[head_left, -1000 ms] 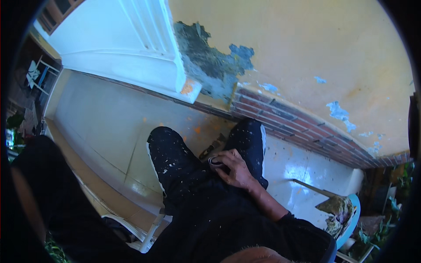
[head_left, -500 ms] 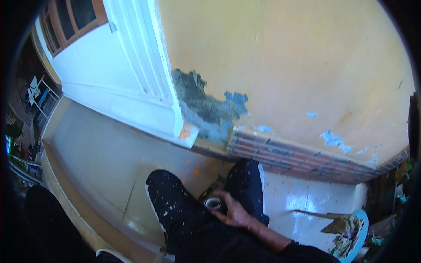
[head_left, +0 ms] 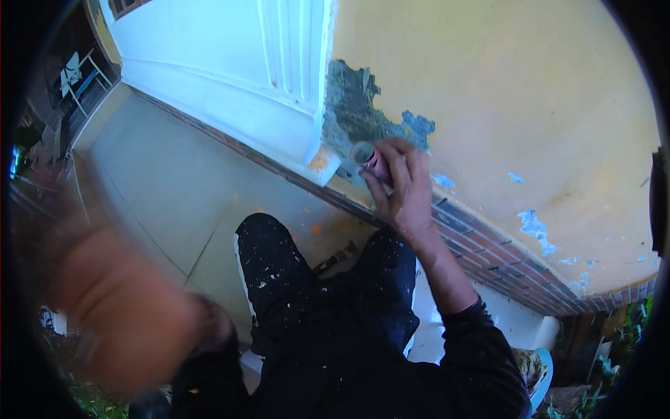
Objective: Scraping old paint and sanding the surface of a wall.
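My right hand (head_left: 408, 199) is wrapped round a small cylinder (head_left: 374, 160) with pinkish sides and a round, pale end. It is raised before a grey peeled patch (head_left: 352, 98) on the yellow wall (head_left: 509, 105), beside the corner of the white moulded panel (head_left: 230, 84); whether it touches the wall I cannot tell. My left hand (head_left: 118, 300) is a large motion blur at the lower left, its fingers too smeared to read. A dark hand tool (head_left: 333, 260) lies on the tiled floor between my paint-flecked knees.
A brick plinth (head_left: 488, 258) runs along the wall's foot, above the tiles (head_left: 160, 181). A blue basin (head_left: 544, 370) with crumpled debris stands at the right, with plants (head_left: 635, 321) beyond. A white metal-framed object (head_left: 87, 84) and a window (head_left: 125, 7) are at the upper left.
My right hand has risen from my lap toward the wall with the cylinder. My left arm, earlier dark at the left edge, has swung into view, blurred.
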